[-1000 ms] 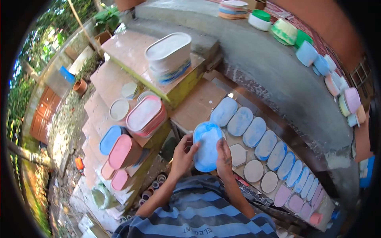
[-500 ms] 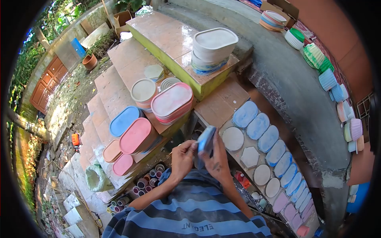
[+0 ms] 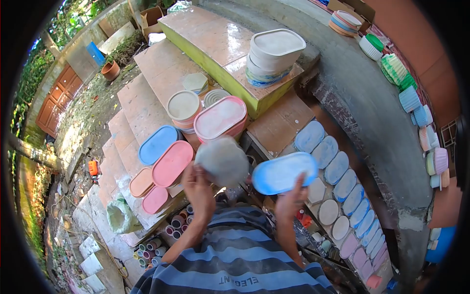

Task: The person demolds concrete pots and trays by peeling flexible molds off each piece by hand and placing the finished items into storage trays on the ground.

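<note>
My left hand [image 3: 198, 191] grips a round, flat grey piece [image 3: 224, 161], smeared by motion, so its material is unclear. My right hand [image 3: 292, 198] holds a blue oval tray [image 3: 284, 174] by its near edge, thumb on the whitish, dusty face. The two pieces are held apart in front of my body. Beyond the left hand, a pink oval tray [image 3: 172, 164] and a blue oval tray [image 3: 159, 145] top stacks on the tiled steps. To the right, a board bears rows of blue-white oval pieces [image 3: 338, 171] and a pale hexagonal piece [image 3: 316, 191].
A white oval stack [image 3: 277, 44] stands on the upper step [image 3: 205, 34]. Below the left arm are several cups [image 3: 176, 223] and a plastic bag [image 3: 121, 216]. Fluted pots [image 3: 410, 100] line the curved concrete ledge [image 3: 377, 112] at right.
My hands have moved apart. The blue tray, earlier edge-on between them, has gone right and turned its face up; the grey piece now shows plainly in my left hand.
</note>
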The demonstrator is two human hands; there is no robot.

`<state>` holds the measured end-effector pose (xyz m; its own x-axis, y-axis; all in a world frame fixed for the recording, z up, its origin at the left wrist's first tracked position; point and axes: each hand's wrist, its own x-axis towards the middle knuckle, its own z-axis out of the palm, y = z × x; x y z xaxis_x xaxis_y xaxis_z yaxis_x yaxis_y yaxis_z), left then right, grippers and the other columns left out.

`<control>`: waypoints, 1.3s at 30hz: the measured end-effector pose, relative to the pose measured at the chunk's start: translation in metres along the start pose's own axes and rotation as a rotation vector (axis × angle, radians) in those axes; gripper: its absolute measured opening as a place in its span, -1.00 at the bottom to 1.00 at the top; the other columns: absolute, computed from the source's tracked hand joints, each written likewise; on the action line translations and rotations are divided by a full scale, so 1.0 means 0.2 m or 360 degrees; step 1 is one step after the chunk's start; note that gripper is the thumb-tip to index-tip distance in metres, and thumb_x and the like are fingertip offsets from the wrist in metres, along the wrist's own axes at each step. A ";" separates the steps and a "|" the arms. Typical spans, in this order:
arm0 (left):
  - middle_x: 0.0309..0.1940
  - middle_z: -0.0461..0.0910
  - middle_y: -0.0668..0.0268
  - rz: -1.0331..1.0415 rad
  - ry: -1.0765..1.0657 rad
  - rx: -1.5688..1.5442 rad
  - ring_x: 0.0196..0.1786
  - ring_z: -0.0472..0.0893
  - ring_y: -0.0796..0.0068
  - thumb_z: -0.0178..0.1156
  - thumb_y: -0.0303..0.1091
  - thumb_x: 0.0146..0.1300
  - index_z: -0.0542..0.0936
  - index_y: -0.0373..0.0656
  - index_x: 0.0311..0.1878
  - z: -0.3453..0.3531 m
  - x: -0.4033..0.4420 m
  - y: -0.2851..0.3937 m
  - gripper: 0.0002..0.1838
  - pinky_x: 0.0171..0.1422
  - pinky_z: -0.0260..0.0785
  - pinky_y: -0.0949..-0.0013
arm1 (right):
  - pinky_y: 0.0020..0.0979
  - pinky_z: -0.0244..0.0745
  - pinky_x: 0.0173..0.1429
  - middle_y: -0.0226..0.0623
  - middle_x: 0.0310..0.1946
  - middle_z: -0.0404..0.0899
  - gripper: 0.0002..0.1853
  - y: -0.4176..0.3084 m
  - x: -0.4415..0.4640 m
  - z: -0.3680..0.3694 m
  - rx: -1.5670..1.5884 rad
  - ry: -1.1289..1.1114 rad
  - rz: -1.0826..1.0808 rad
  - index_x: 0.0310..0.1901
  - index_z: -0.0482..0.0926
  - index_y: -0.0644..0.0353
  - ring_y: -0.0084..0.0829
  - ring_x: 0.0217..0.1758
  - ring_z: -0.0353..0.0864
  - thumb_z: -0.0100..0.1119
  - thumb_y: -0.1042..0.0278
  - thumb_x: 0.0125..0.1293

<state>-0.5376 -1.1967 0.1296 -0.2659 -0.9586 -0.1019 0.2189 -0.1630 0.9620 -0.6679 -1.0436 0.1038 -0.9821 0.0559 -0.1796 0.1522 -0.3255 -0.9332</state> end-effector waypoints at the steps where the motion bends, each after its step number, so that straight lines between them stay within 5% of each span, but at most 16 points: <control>1: -0.39 0.56 0.43 0.0125 -0.0033 0.0044 -0.30 0.45 0.68 0.02 -0.32 0.57 0.56 -0.22 -0.17 -0.03 0.03 0.05 -0.78 -0.18 0.30 0.50 | -0.13 0.70 0.12 -0.12 0.06 0.61 -0.49 -0.05 0.08 -0.10 -0.0005 -0.0033 0.0054 0.17 0.42 0.32 -0.23 0.05 0.71 0.09 -0.03 0.51; 4: -0.40 0.52 0.42 0.0210 -0.0106 -0.0064 -0.32 0.45 0.66 -0.03 -0.36 0.58 0.55 -0.21 -0.06 -0.10 0.07 0.05 -0.81 -0.22 0.25 0.52 | -0.09 0.61 0.22 -0.08 0.18 0.53 -0.45 -0.20 0.17 -0.21 0.0139 -0.0112 -0.0070 0.26 0.36 0.32 -0.20 0.20 0.62 0.08 -0.01 0.52; 8: -0.41 0.53 0.30 0.0030 -0.0844 -0.0101 -0.46 0.40 0.63 0.01 0.11 0.42 0.61 -0.33 -0.20 -0.14 -0.02 0.03 -0.43 -0.39 0.13 0.53 | -0.03 0.47 0.38 -0.07 0.24 0.50 -0.44 -0.24 0.14 -0.21 0.0230 -0.0119 -0.0006 0.30 0.35 0.29 -0.17 0.29 0.54 0.07 -0.01 0.53; 10: -0.51 0.53 0.30 0.0104 -0.1269 -0.0130 -0.54 0.37 0.63 -0.11 0.07 0.44 0.65 -0.32 -0.26 -0.12 -0.05 -0.09 -0.42 -0.46 0.10 0.49 | 0.02 0.34 0.47 -0.11 0.29 0.48 -0.47 -0.21 0.11 -0.19 0.0619 -0.0359 0.0323 0.34 0.34 0.24 -0.16 0.34 0.49 0.05 0.02 0.54; 12: -0.58 0.52 0.34 -0.0586 -0.1268 -0.0404 -0.59 0.35 0.63 -0.09 0.10 0.46 0.67 -0.29 -0.24 -0.04 -0.14 -0.09 -0.41 -0.48 0.08 0.49 | 0.03 0.30 0.49 -0.17 0.31 0.48 -0.50 -0.18 0.07 -0.15 0.0773 -0.0421 0.0501 0.36 0.34 0.20 -0.16 0.35 0.49 0.02 0.06 0.56; 14: -0.51 0.54 0.38 -0.0239 -0.1276 0.0131 -0.50 0.40 0.65 0.06 -0.04 0.46 0.56 -0.22 -0.16 0.05 -0.19 -0.06 -0.62 -0.40 0.22 0.52 | 0.00 0.29 0.51 -0.20 0.30 0.50 -0.53 -0.17 0.03 -0.08 0.0935 -0.0324 0.0931 0.34 0.37 0.21 -0.19 0.36 0.48 -0.02 0.08 0.57; 17: -0.43 0.53 0.31 0.0122 -0.1469 0.0140 -0.43 0.46 0.57 0.19 -0.31 0.41 0.43 -0.25 -0.04 0.12 -0.23 -0.09 -0.76 -0.31 0.32 0.44 | -0.07 0.34 0.49 -0.20 0.29 0.49 -0.50 -0.11 -0.01 -0.02 0.0997 -0.0277 0.1123 0.34 0.36 0.23 -0.22 0.36 0.47 -0.01 0.05 0.56; 20: -0.48 0.48 0.28 0.0456 -0.1281 0.0444 -0.44 0.46 0.52 0.13 -0.24 0.48 0.47 -0.30 -0.08 0.19 -0.26 -0.06 -0.74 -0.31 0.33 0.42 | -0.12 0.38 0.46 -0.20 0.24 0.52 -0.55 -0.05 -0.07 0.01 0.1005 -0.0326 0.1357 0.27 0.41 0.23 -0.25 0.31 0.50 -0.03 0.06 0.56; 23: -0.48 0.50 0.30 0.0405 -0.1299 0.0174 -0.44 0.46 0.54 0.04 -0.20 0.54 0.50 -0.31 -0.10 0.17 -0.25 -0.10 -0.70 -0.31 0.33 0.42 | -0.10 0.39 0.44 -0.19 0.22 0.53 -0.55 0.02 -0.04 -0.03 0.1262 -0.0460 0.1526 0.27 0.41 0.22 -0.26 0.31 0.50 -0.01 0.06 0.55; 26: -0.46 0.42 0.49 -0.0276 -0.1068 -0.0076 -0.47 0.35 0.66 -0.03 -0.05 0.59 0.54 -0.20 -0.16 0.15 -0.28 -0.15 -0.61 -0.34 0.25 0.50 | -0.08 0.42 0.41 -0.20 0.20 0.53 -0.53 -0.09 -0.03 -0.04 0.1243 -0.0726 0.1625 0.28 0.39 0.20 -0.25 0.29 0.52 0.06 0.05 0.52; 27: -0.41 0.41 0.51 0.0000 -0.0911 -0.0060 -0.49 0.31 0.72 -0.03 -0.02 0.59 0.54 -0.16 -0.19 0.16 -0.26 -0.21 -0.61 -0.37 0.20 0.55 | -0.07 0.42 0.40 -0.22 0.19 0.53 -0.52 -0.14 -0.03 -0.01 0.1115 -0.0775 0.1377 0.27 0.38 0.19 -0.24 0.27 0.52 0.09 0.04 0.51; 30: -0.34 0.52 0.37 -0.0287 -0.0879 -0.0199 -0.56 0.30 0.71 -0.05 0.09 0.56 0.49 -0.19 -0.05 0.12 -0.25 -0.17 -0.54 -0.48 0.11 0.58 | -0.07 0.43 0.37 -0.26 0.17 0.53 -0.51 -0.23 0.06 -0.05 0.0902 -0.0968 0.0949 0.27 0.37 0.18 -0.23 0.24 0.54 0.17 0.08 0.47; 32: -0.25 0.58 0.29 -0.0162 -0.1135 -0.0083 -0.58 0.30 0.70 -0.10 0.23 0.52 0.49 -0.22 0.04 0.06 -0.29 -0.10 -0.40 -0.50 0.06 0.58 | -0.07 0.43 0.36 -0.25 0.15 0.54 -0.54 -0.21 0.15 -0.12 0.0705 -0.1302 0.0735 0.26 0.38 0.20 -0.26 0.24 0.54 0.19 0.16 0.47; 35: -0.29 0.58 0.29 0.0117 -0.1053 0.0184 -0.55 0.33 0.70 -0.18 0.19 0.56 0.54 -0.23 0.01 0.11 -0.38 0.00 -0.40 -0.47 0.09 0.57 | -0.04 0.49 0.29 -0.21 0.05 0.63 -0.52 -0.23 0.19 -0.11 0.0524 -0.1313 0.0719 0.18 0.46 0.20 -0.22 0.14 0.63 0.27 0.06 0.39; 37: -0.35 0.58 0.31 -0.0062 -0.0577 0.0405 -0.49 0.38 0.69 -0.25 0.11 0.62 0.58 -0.24 -0.04 0.12 -0.38 -0.04 -0.41 -0.39 0.16 0.56 | -0.06 0.50 0.29 -0.20 0.05 0.62 -0.52 -0.26 0.20 -0.13 0.0467 -0.1368 0.0746 0.17 0.46 0.21 -0.23 0.13 0.63 0.25 0.04 0.40; 39: -0.29 0.58 0.33 -0.0182 -0.0486 0.0530 -0.42 0.40 0.62 -0.35 0.18 0.61 0.57 -0.24 -0.04 0.19 -0.29 -0.06 -0.33 -0.26 0.26 0.50 | -0.08 0.50 0.27 -0.21 0.06 0.62 -0.50 -0.33 0.24 -0.16 0.0552 -0.1234 0.0785 0.19 0.44 0.22 -0.23 0.13 0.62 0.21 0.01 0.43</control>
<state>-0.5609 -1.1302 0.1346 -0.5459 -0.8181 -0.1808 -0.1279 -0.1319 0.9830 -0.7221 -0.9883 0.1475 -0.6363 -0.7557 -0.1552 0.6458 -0.4117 -0.6430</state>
